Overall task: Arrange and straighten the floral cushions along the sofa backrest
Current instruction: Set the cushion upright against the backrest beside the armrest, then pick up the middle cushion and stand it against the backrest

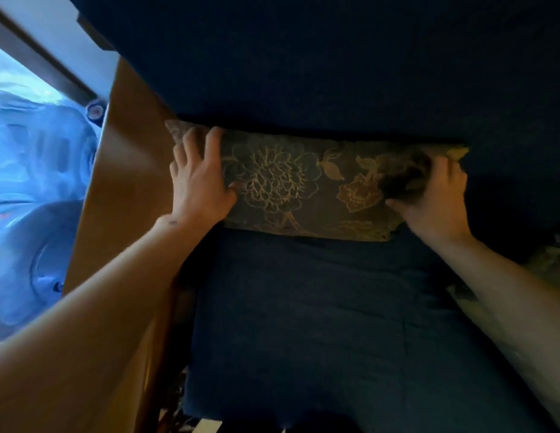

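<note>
A dark floral cushion (pixel 303 182) with gold flower outlines leans against the dark blue sofa backrest (pixel 335 73), standing on the blue seat (pixel 303 323). My left hand (pixel 199 179) grips the cushion's left end, fingers over its top edge. My right hand (pixel 435 195) grips its right end, thumb pressed into the front face. A second floral cushion (pixel 550 260) shows partly at the right edge, behind my right forearm.
A brown wooden armrest (pixel 122 182) runs along the sofa's left side. Beyond it, bright blue-lit objects and a window frame (pixel 38 64) fill the left of the view. Striped flooring shows at the bottom edge.
</note>
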